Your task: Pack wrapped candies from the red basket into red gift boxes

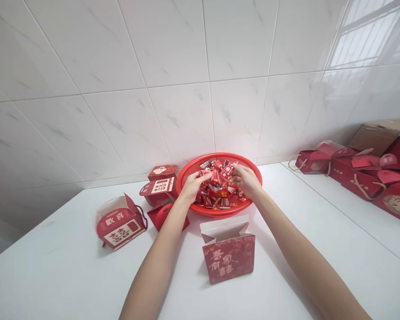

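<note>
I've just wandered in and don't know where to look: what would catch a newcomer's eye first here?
Probably the bright red basket near the white tiled wall, heaped with small wrapped packets, with the left hand and right hand both over them. Just in front of it stands an open red box with pale lettering. More red boxes cluster at far right.

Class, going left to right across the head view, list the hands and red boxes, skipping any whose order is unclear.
Open red box, cluster of red boxes, left hand, right hand, far-right red boxes.
</note>
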Motion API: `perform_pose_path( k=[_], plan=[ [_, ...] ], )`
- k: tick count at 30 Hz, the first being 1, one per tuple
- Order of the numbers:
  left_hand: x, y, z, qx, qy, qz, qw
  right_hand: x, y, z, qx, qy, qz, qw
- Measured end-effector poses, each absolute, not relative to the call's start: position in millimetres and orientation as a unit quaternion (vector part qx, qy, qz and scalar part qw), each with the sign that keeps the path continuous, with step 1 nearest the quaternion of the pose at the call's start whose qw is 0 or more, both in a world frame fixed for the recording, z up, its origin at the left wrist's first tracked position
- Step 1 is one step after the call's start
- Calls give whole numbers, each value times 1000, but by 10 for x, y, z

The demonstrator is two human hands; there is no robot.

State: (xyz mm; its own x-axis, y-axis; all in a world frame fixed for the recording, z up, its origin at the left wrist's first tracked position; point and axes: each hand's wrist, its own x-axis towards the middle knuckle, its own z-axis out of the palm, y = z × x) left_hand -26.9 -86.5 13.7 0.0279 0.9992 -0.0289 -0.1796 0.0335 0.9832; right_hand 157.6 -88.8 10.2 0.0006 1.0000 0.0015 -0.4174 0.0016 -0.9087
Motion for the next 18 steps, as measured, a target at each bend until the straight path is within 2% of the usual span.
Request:
perform_pose_path(
  k=[8, 18],
  plan=[
    [-308, -889, 140, 484, 410, 524, 569, 1566, -874, 88, -394, -379, 596, 588],
    [-330, -882, 115, 527, 391, 515, 551, 1553, -893, 94, -395, -429, 609, 538]
  ],
)
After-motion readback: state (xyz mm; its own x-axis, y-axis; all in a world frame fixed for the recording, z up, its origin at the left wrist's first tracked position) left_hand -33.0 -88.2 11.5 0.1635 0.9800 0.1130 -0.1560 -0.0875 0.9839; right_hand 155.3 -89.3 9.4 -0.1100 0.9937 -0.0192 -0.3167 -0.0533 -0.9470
